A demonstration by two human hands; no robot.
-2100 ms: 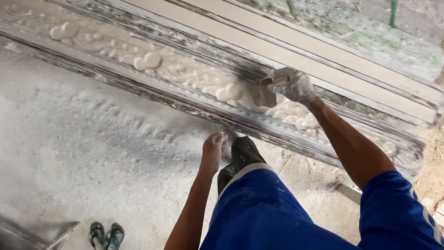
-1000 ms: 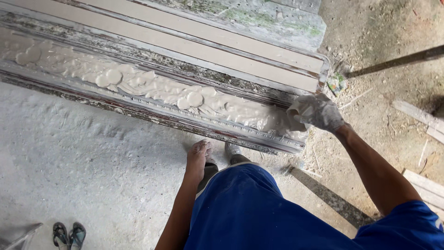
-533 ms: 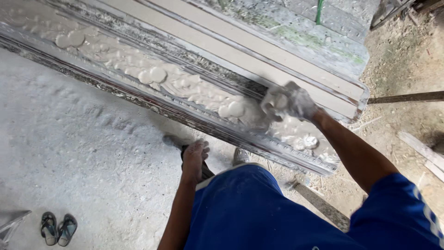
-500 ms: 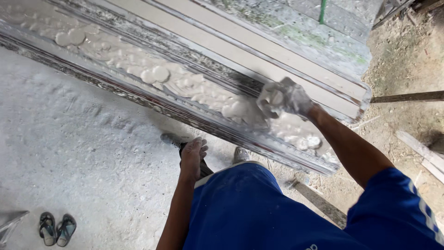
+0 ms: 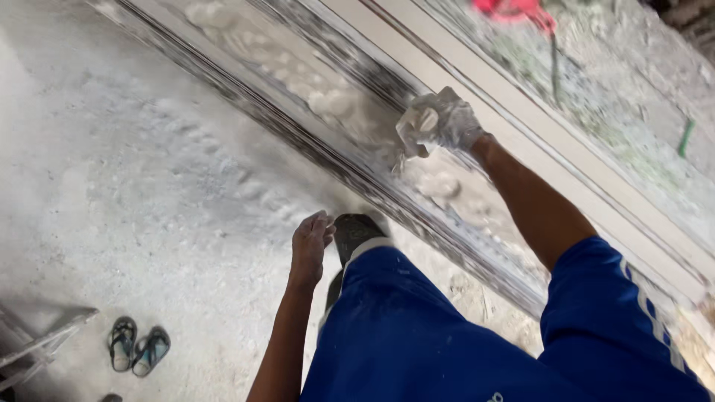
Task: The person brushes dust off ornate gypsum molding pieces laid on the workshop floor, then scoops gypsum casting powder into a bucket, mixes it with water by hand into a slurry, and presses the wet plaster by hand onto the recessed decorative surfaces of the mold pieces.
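My right hand (image 5: 439, 120) is stretched out far in front of me, arm almost straight, fingers curled shut and caked in white. My left hand (image 5: 310, 240) hangs near my knee, arm straight down, fingers loosely bent.

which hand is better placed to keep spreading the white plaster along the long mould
Right. The plaster-coated right hand is already over the white plaster filling in the long grey trough-shaped mould. The bare left hand hangs low by the blue-trousered knee, away from the mould.
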